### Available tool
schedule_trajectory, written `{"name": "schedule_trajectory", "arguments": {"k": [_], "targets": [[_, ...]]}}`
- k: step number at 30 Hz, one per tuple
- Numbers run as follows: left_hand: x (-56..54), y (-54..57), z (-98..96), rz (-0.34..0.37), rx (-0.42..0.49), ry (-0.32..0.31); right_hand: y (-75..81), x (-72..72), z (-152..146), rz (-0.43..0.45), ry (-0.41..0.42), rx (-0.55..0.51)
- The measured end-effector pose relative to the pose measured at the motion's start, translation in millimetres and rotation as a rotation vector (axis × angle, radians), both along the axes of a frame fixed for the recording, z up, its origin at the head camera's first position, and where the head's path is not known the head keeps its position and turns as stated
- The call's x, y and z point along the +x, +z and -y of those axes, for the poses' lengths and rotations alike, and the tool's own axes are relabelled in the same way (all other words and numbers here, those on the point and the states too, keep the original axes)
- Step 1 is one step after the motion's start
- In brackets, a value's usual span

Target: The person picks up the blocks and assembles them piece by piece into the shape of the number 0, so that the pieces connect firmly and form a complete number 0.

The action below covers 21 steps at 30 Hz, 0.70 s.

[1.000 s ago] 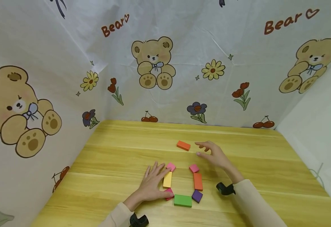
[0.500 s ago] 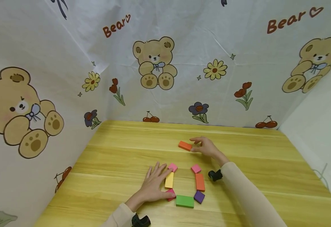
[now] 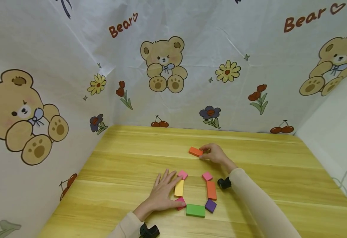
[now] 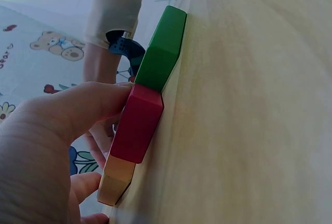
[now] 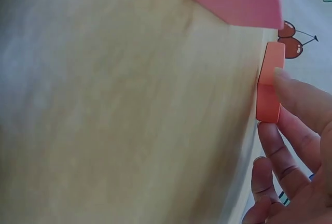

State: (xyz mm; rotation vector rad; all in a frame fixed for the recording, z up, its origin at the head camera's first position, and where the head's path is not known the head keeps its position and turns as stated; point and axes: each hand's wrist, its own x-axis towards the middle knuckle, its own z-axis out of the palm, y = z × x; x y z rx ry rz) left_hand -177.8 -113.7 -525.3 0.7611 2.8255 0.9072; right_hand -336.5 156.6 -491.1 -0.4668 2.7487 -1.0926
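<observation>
Toward the back of the table, my right hand [image 3: 216, 154] pinches the right end of an orange block [image 3: 195, 151] between thumb and fingers. In the right wrist view the thumb lies along one edge of this orange block [image 5: 268, 97]. My left hand [image 3: 161, 196] rests spread over the left side of a block ring. Its thumb touches a magenta block [image 3: 180, 200], and its fingers reach a yellow block [image 3: 179, 189] and a pink block [image 3: 183, 174]. A green block [image 4: 162, 47] adjoins the magenta one in the left wrist view.
The ring's right side has a second pink block [image 3: 207, 176], an orange-red block [image 3: 211, 191] and a purple block [image 3: 210, 205]. Bear-printed cloth [image 3: 191, 82] stands behind and left of the wooden table [image 3: 126, 165]; a white wall [image 3: 337, 132] is at the right.
My right hand has moved left and away from me to the far orange block, its fingers closing on the block's right end. The left hand stays on the ring; the view shifts slightly.
</observation>
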Motion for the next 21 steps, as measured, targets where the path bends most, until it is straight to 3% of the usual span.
{"name": "schedule_trajectory", "arguments": {"k": [9,21], "targets": [[-0.2,-0.3,-1.2,0.007,0.003,-0.004,-2.7,3.3,-2,-0.007,-0.015,-0.028],[-0.1,-0.2,-0.9,0.000,0.007,-0.006,1.9,21.6,-11,-0.034,0.083,-0.070]]}}
